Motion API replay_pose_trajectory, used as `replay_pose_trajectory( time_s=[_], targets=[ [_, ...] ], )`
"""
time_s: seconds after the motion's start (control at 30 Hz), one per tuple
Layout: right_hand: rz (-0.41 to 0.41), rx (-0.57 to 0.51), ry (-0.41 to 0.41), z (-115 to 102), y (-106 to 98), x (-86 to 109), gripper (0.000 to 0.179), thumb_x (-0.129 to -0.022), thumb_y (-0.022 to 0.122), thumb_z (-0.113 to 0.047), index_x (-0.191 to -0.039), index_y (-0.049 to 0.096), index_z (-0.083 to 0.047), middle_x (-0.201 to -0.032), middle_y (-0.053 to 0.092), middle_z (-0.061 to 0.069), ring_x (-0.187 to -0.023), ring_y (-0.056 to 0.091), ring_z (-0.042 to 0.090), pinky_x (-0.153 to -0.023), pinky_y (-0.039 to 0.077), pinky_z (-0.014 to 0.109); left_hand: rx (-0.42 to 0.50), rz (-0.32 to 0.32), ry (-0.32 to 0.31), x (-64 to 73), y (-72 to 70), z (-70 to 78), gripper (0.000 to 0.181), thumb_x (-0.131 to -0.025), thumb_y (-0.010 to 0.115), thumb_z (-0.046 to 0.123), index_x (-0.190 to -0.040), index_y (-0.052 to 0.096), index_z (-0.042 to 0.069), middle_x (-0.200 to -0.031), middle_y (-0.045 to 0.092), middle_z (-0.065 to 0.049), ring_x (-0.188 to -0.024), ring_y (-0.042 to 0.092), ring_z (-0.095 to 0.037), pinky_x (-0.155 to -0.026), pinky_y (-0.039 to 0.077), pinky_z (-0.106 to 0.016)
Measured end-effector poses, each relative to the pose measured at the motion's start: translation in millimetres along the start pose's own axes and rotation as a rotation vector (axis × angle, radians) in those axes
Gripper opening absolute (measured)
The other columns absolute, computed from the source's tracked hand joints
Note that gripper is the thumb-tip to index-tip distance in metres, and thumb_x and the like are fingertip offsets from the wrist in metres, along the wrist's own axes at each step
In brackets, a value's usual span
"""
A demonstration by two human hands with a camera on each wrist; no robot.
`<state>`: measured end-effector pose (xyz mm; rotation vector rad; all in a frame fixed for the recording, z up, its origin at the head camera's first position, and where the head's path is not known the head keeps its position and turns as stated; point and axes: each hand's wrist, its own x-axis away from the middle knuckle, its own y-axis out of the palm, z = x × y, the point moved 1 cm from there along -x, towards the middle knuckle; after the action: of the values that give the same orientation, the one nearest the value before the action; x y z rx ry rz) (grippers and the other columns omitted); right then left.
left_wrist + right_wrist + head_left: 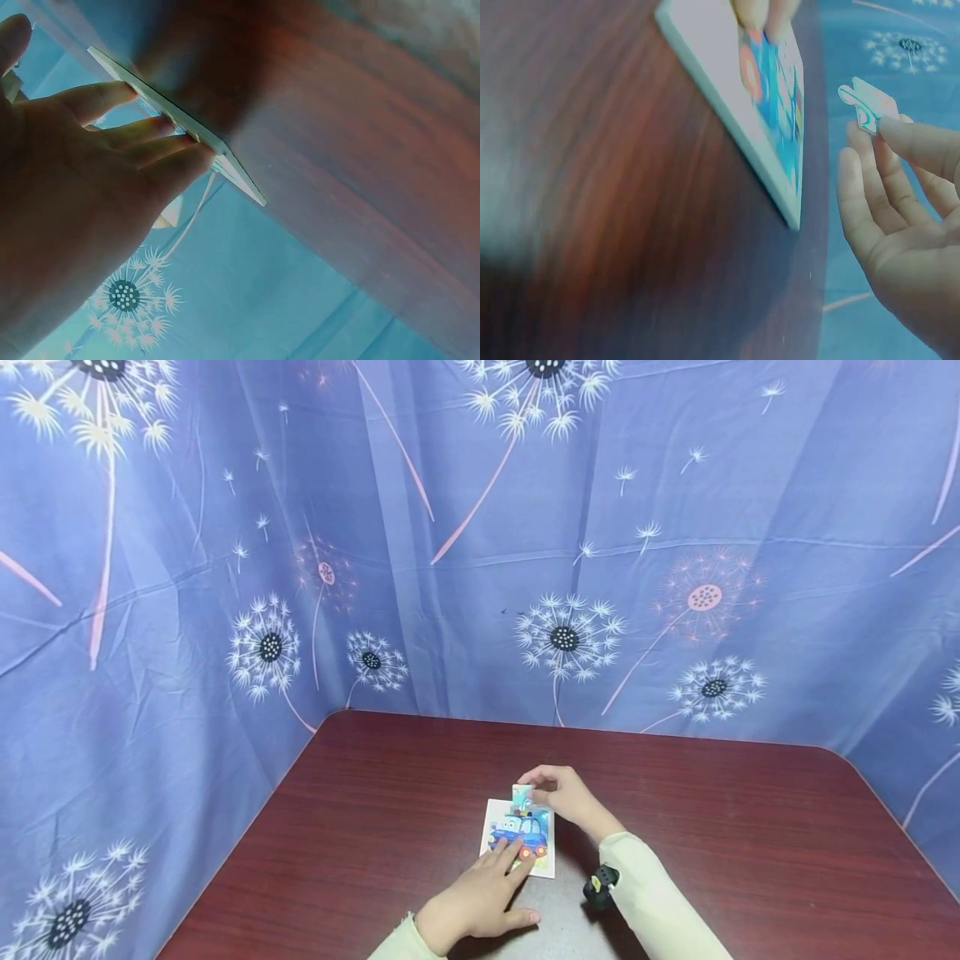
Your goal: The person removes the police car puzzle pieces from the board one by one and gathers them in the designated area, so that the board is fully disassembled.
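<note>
A white-bordered jigsaw puzzle board with a blue cartoon car picture lies flat on the table. My left hand rests its extended fingers on the board's lower part; in the left wrist view the fingertips touch the board's face. Between thumb and fingers my right hand pinches a small puzzle piece with a rounded tab. In the right wrist view the piece is held up, apart from the board. Part of the car picture is hidden under the left fingers.
The dark red wooden table has rounded far corners. Blue curtains with dandelion prints hang behind it and along the left side. A small black device is strapped at the right wrist.
</note>
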<state>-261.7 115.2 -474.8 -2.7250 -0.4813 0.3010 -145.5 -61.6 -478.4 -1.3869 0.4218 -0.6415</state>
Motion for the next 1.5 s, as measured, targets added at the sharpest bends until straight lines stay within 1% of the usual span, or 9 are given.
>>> replay_pose_trajectory(
  time_s=[0.07, 0.2, 0.33, 0.43, 0.53, 0.77, 1.03, 1.3, 1.5],
  targets=[
    [0.009, -0.011, 0.014, -0.8, -6.0, 3.0, 0.019, -0.086, 0.062, 0.008, -0.104, 0.068, 0.006, -0.092, 0.066, 0.020, -0.080, 0.062, 0.020, -0.072, 0.057, 0.039, 0.001, -0.001, -0.003, 0.2, -0.3, -0.1, 0.073, -0.091, 0.052, 0.060, -0.146, 0.043, 0.013, -0.153, 0.032, -0.015, -0.140, 0.031, -0.034, -0.110, 0.032, -0.041],
    [0.013, -0.044, 0.028, -8.2, -19.4, 12.3, 0.021, -0.087, 0.059, 0.010, -0.107, 0.064, 0.013, -0.094, 0.065, 0.029, -0.081, 0.064, 0.034, -0.071, 0.054, 0.054, 0.009, -0.005, -0.009, 0.4, -0.9, 0.5, 0.073, -0.090, 0.052, 0.059, -0.146, 0.043, 0.013, -0.153, 0.031, -0.015, -0.140, 0.030, -0.034, -0.111, 0.032, -0.041],
    [0.034, -0.029, 0.061, 10.3, -32.4, 14.6, 0.022, -0.088, 0.059, 0.008, -0.109, 0.064, 0.011, -0.093, 0.067, 0.024, -0.077, 0.065, 0.034, -0.066, 0.056, 0.048, 0.012, -0.003, -0.011, 0.4, -1.4, 0.4, 0.073, -0.090, 0.052, 0.060, -0.146, 0.042, 0.013, -0.153, 0.031, -0.016, -0.140, 0.030, -0.035, -0.111, 0.031, -0.041],
    [0.047, -0.011, 0.078, 25.5, -41.6, 16.4, 0.022, -0.089, 0.060, 0.005, -0.110, 0.065, 0.008, -0.093, 0.069, 0.019, -0.074, 0.065, 0.027, -0.063, 0.056, 0.041, 0.013, -0.004, -0.009, 0.8, -1.2, 1.0, 0.074, -0.090, 0.052, 0.059, -0.146, 0.042, 0.013, -0.153, 0.031, -0.016, -0.140, 0.030, -0.035, -0.111, 0.031, -0.042],
    [0.057, -0.011, 0.095, 32.7, -51.1, 20.5, 0.023, -0.088, 0.061, 0.004, -0.110, 0.066, 0.008, -0.094, 0.068, 0.019, -0.075, 0.064, 0.023, -0.064, 0.056, 0.039, 0.012, -0.003, -0.006, 1.0, -0.9, 1.7, 0.073, -0.091, 0.052, 0.059, -0.146, 0.042, 0.012, -0.153, 0.031, -0.017, -0.140, 0.030, -0.035, -0.111, 0.031, -0.042],
    [0.060, -0.009, 0.166, 42.2, -68.7, 35.9, 0.022, -0.090, 0.062, -0.001, -0.111, 0.065, 0.008, -0.094, 0.069, 0.018, -0.072, 0.065, 0.023, -0.061, 0.055, 0.035, 0.032, -0.013, -0.013, 0.0, -0.4, 0.3, 0.075, -0.090, 0.051, 0.061, -0.148, 0.040, 0.014, -0.154, 0.030, -0.016, -0.140, 0.029, -0.035, -0.111, 0.031, -0.042],
    [0.034, -0.049, 0.181, 54.4, -79.1, 50.7, 0.023, -0.091, 0.062, -0.001, -0.110, 0.063, 0.013, -0.091, 0.068, 0.020, -0.070, 0.065, 0.021, -0.060, 0.055, 0.033, 0.041, -0.018, -0.023, 0.5, 0.0, 0.4, 0.075, -0.090, 0.052, 0.060, -0.148, 0.039, 0.014, -0.154, 0.029, -0.016, -0.141, 0.028, -0.035, -0.110, 0.032, -0.044],
    [0.027, -0.035, 0.190, 58.0, -82.1, 54.7, 0.022, -0.091, 0.060, 0.003, -0.109, 0.061, 0.016, -0.090, 0.067, 0.022, -0.072, 0.065, 0.023, -0.063, 0.056, 0.034, 0.020, -0.019, -0.024, 1.2, -1.6, 1.6, 0.074, -0.090, 0.052, 0.060, -0.147, 0.041, 0.014, -0.154, 0.029, -0.015, -0.141, 0.028, -0.034, -0.111, 0.031, -0.041],
    [0.037, -0.016, 0.196, 57.4, -81.6, 55.0, 0.022, -0.090, 0.061, 0.001, -0.108, 0.062, 0.014, -0.089, 0.068, 0.022, -0.069, 0.065, 0.023, -0.058, 0.055, 0.032, 0.027, -0.024, -0.024, 0.3, -0.3, 0.4, 0.074, -0.090, 0.051, 0.061, -0.147, 0.041, 0.015, -0.155, 0.028, -0.014, -0.141, 0.027, -0.034, -0.111, 0.031, -0.042]
  ],
)
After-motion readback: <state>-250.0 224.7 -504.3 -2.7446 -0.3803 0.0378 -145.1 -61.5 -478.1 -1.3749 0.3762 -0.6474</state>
